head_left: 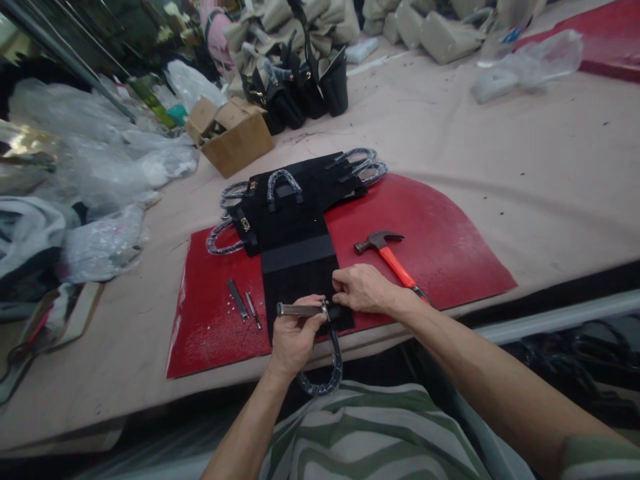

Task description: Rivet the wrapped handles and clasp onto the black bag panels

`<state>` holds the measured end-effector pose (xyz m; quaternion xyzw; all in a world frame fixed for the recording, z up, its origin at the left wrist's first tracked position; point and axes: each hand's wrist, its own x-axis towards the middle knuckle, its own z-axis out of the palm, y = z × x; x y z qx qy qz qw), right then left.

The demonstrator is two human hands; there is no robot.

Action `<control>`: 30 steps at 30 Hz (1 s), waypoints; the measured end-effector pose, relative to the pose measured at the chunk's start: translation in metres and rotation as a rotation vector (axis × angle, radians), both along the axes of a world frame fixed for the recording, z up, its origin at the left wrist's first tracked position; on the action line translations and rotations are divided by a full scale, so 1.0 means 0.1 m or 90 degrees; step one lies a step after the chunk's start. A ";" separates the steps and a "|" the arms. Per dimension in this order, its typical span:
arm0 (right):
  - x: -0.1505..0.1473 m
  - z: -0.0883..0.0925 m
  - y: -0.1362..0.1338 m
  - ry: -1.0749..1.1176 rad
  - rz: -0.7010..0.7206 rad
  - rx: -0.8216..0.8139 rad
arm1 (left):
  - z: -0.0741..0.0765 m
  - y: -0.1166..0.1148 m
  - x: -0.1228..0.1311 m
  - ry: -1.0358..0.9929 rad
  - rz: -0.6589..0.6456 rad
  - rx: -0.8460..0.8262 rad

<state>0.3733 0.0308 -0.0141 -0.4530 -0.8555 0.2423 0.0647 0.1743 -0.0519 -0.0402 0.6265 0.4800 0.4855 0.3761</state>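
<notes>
My left hand (296, 339) is closed around a metal rod-like tool (301, 310), held over the near end of a black panel (300, 280). A plastic-wrapped handle (334, 373) hangs from that end past the table edge. My right hand (361, 288) has its fingers pinched together at the panel's right side, close to the tool's tip; anything between them is too small to make out. A hammer (393, 260) with an orange grip lies right of the panel. Two small metal tools (237, 300) lie to the left, beside tiny bits.
Under the work is a red mat (425, 220) on a cloth-covered table (550, 167). More black pieces with wrapped handles (285, 183) lie beyond. Farther back stand a cardboard box (240, 143) and black bags (300, 87). Plastic wrapping (105, 247) piles up at left.
</notes>
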 end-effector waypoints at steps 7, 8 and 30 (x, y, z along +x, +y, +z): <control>0.01 0.00 -0.02 0.039 -0.024 -0.014 | -0.02 0.01 0.01 0.068 -0.021 0.025; 0.02 0.00 -0.02 0.047 -0.028 -0.015 | -0.02 0.01 0.02 0.078 -0.023 0.031; 0.28 -0.06 -0.62 0.240 -0.166 0.064 | -0.06 0.04 0.07 0.181 -0.044 0.087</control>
